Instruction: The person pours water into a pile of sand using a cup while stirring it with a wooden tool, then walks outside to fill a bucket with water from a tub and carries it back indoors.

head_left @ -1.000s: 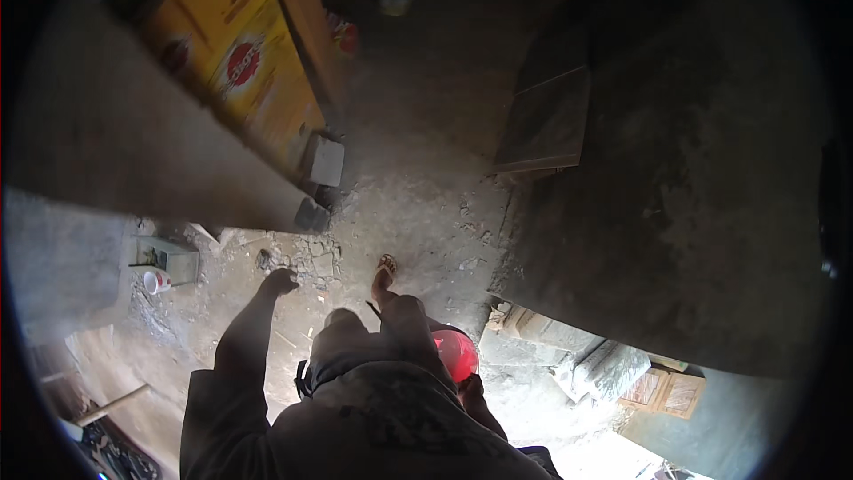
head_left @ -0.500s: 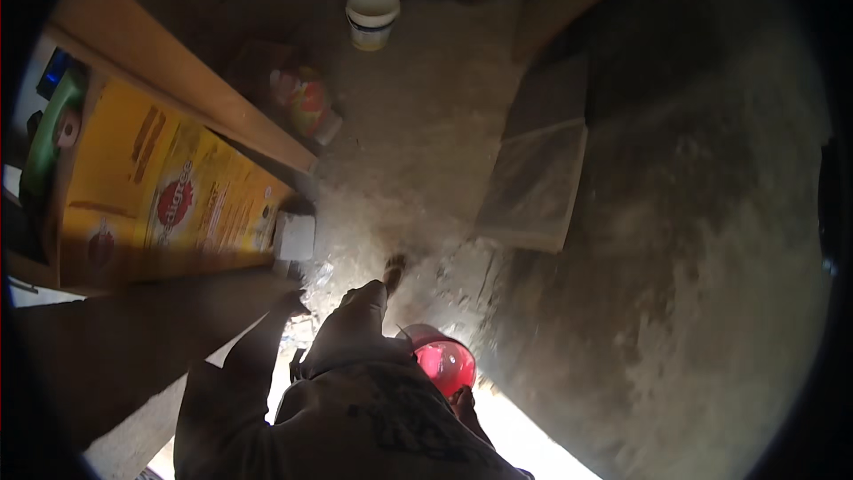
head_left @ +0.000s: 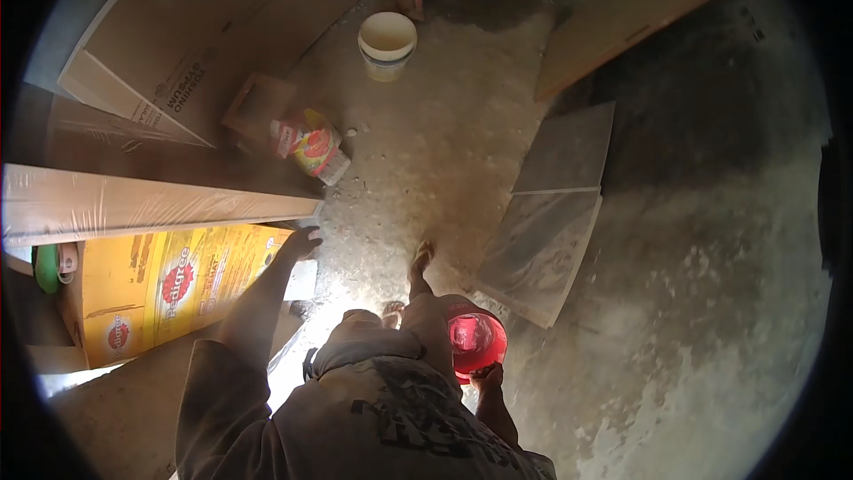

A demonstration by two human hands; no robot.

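Observation:
My right hand point(head_left: 485, 380) grips the near rim of a red bucket point(head_left: 498, 357) hanging beside my right leg. The bucket's inside shows pinkish-white smears. My left arm reaches forward, and my left hand point(head_left: 305, 242) is free of any load, fingers apart, by the end of a plastic-wrapped panel point(head_left: 169, 204) and the corner of a yellow cardboard box point(head_left: 235, 258). Whether its fingertips touch either one, I cannot tell.
A white bucket point(head_left: 387, 58) stands ahead on the concrete floor point(head_left: 426, 151). Left of it lie a colourful plastic bag point(head_left: 313, 147) and large boards point(head_left: 240, 18). On the right are grey flat sheets point(head_left: 551, 231) and a wooden board point(head_left: 640, 22). A green object point(head_left: 46, 268) sits behind the box.
The view has brightened and turned, with more of the boards at left showing. My left hand has come forward to the box corner. The red bucket stays in my right hand.

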